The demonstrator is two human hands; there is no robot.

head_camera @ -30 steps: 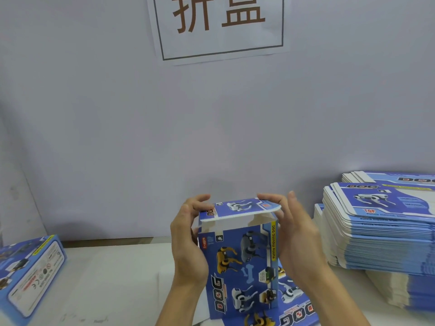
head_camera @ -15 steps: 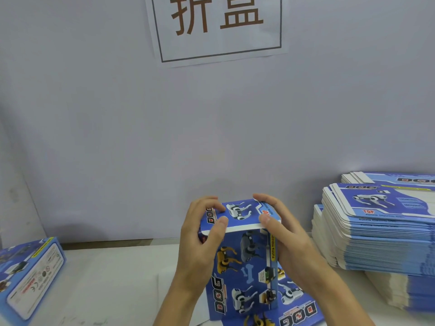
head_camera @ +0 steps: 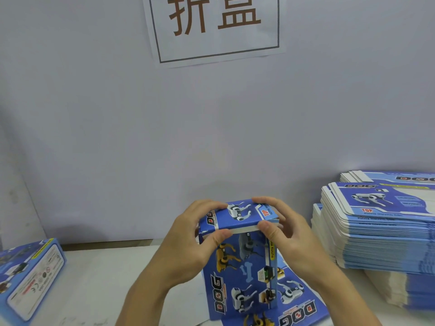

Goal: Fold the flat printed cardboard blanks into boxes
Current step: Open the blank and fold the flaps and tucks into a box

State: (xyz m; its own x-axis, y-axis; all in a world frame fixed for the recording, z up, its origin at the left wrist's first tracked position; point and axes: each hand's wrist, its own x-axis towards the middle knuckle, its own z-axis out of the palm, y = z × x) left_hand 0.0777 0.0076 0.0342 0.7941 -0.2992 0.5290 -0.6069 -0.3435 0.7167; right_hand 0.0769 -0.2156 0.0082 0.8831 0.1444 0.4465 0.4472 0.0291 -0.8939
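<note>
Both hands on it now: left hand [head_camera: 188, 241] and right hand [head_camera: 289, 234] pinch the top flap [head_camera: 242, 216] of the upright box [head_camera: 240, 274] standing on the surface [head_camera: 106, 278], apparently steadying it for tucking.

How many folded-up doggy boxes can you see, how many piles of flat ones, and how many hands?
Folded boxes: 2, the box being closed and the finished box
Piles of flat blanks: 1 pile
Hands: 2, left hand, right hand
Total: 5

White table [head_camera: 98, 278]: finished box [head_camera: 28, 278] left, blank stacks [head_camera: 376, 231] right, upright box [head_camera: 237, 274] centre.
</note>
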